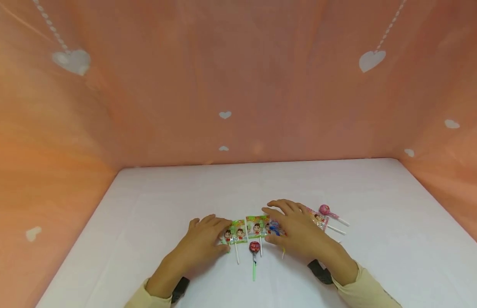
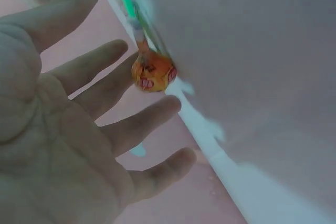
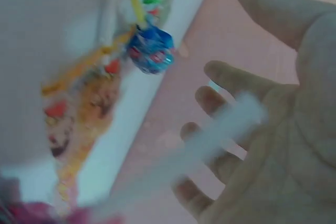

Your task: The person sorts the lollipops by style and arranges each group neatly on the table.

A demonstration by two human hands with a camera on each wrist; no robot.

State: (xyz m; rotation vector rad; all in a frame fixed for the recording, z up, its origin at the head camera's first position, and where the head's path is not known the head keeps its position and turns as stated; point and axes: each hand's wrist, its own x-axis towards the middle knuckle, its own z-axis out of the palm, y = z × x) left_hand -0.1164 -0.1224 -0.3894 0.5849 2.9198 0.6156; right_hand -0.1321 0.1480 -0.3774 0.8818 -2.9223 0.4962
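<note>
My left hand [image 1: 201,241] is over the left end of a row of lollipops, its fingers spread and slightly bent. In the left wrist view an orange-wrapped ball lollipop [image 2: 153,72] on a green stick lies by its fingertips. Beside that hand is a flat green-wrapped lollipop [image 1: 235,233]. My right hand [image 1: 300,231] hovers over the row's right part, fingers apart, near a blue-wrapped ball lollipop [image 3: 151,50] on a yellow stick. A second green-wrapped lollipop [image 1: 256,226] lies between the hands, with a red ball lollipop [image 1: 254,247] below it. Neither hand visibly grips anything.
Right of the right hand lie a pink ball lollipop [image 1: 324,209] and a flat pink-wrapped lollipop [image 1: 318,218], partly covered by the hand. An orange-edged flat lollipop [image 3: 86,108] shows in the right wrist view. The white table [image 1: 176,192] meets an orange curtain [image 1: 238,85] behind.
</note>
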